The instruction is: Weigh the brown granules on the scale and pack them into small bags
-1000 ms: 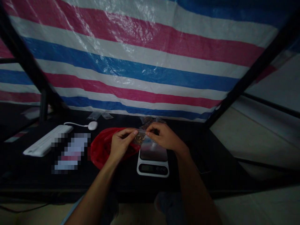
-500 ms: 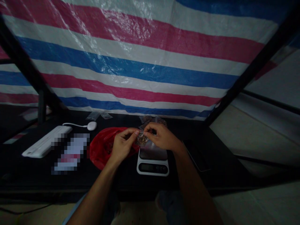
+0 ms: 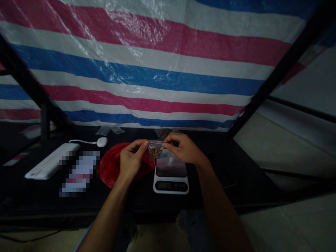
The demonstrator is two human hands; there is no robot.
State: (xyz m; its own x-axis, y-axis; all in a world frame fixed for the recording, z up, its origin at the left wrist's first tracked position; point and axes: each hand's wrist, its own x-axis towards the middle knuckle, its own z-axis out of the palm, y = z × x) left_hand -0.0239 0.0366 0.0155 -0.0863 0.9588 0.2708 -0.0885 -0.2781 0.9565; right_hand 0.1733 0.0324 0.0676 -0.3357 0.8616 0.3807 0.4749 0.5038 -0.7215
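Both hands pinch the top edge of a small clear plastic bag (image 3: pixel 155 150) with brown bits inside. My left hand (image 3: pixel 132 159) grips its left corner between thumb and fingers. My right hand (image 3: pixel 182 149) grips the right corner. The bag hangs just above the far end of a small white digital scale (image 3: pixel 170 178) with a shiny plate. A red plastic bag (image 3: pixel 111 166) lies open on the black table (image 3: pixel 236 175) under my left hand.
A white keyboard (image 3: pixel 51 161) and white mouse (image 3: pixel 102 141) lie at the left, with a blurred flat item (image 3: pixel 80 171) beside them. Small clear bags (image 3: pixel 110 130) lie at the table's back edge. A striped tarp (image 3: pixel 147 70) hangs behind, with black frame bars at both sides.
Both hands lifted the small bag a little and pulled its top edge straighter. The view shifted slightly.
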